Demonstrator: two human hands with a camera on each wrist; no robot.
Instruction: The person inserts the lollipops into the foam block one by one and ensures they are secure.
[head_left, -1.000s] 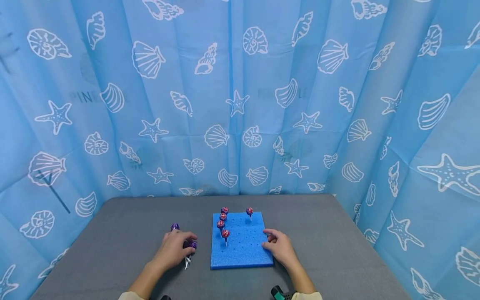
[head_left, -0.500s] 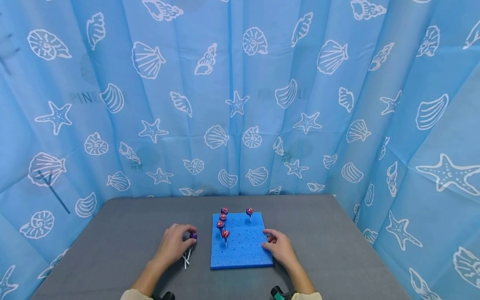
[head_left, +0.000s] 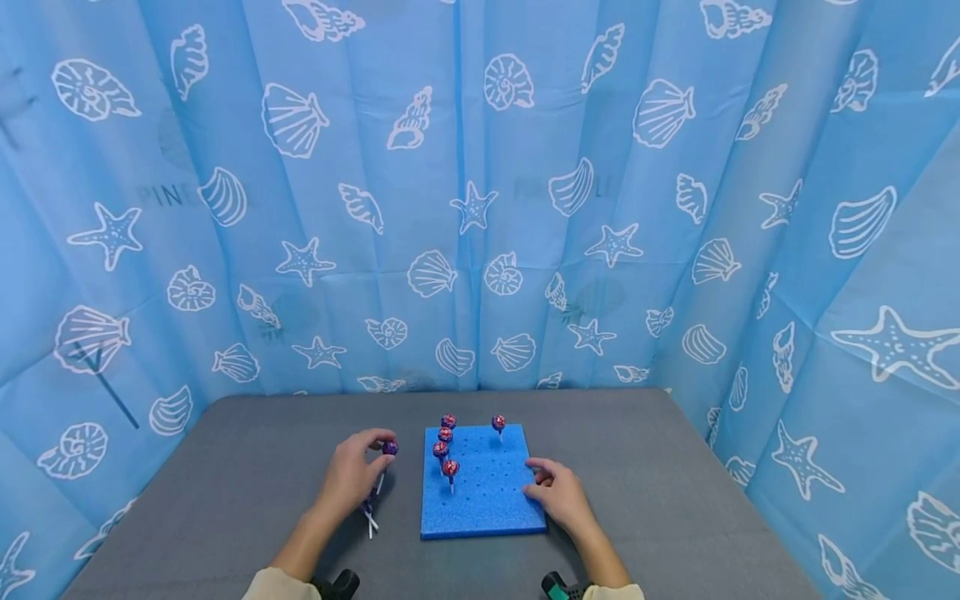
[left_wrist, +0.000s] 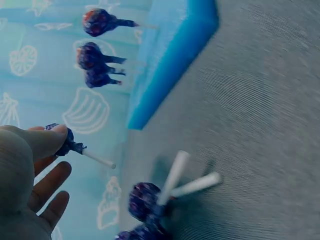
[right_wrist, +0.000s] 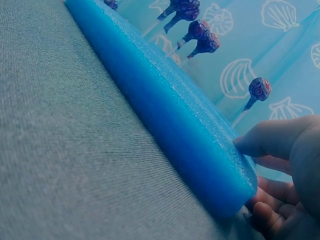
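My left hand (head_left: 347, 477) pinches a purple-wrapped lollipop (head_left: 390, 448) by its head, between thumb and index finger, above the table left of the board. Its white stick points down, and in the left wrist view the other fingers are spread. Below that hand, loose lollipops (left_wrist: 144, 201) lie with their white sticks crossed. A blue foam board (head_left: 498, 504) with rows of holes lies in the middle. My right hand (head_left: 559, 497) grips its right edge, the thumb (right_wrist: 250, 142) on top and fingers at the side. Several lollipops (head_left: 451, 468) stand upright in its left part.
One more lollipop (head_left: 498, 423) stands at the board's far right corner. The grey table (head_left: 660, 517) runs back to a blue curtain (head_left: 480, 250) printed with shells and starfish.
My left hand has picked up a lollipop from the loose ones and moved away from me, lifting it with the stick hanging down. The right hand and the board have stayed put.
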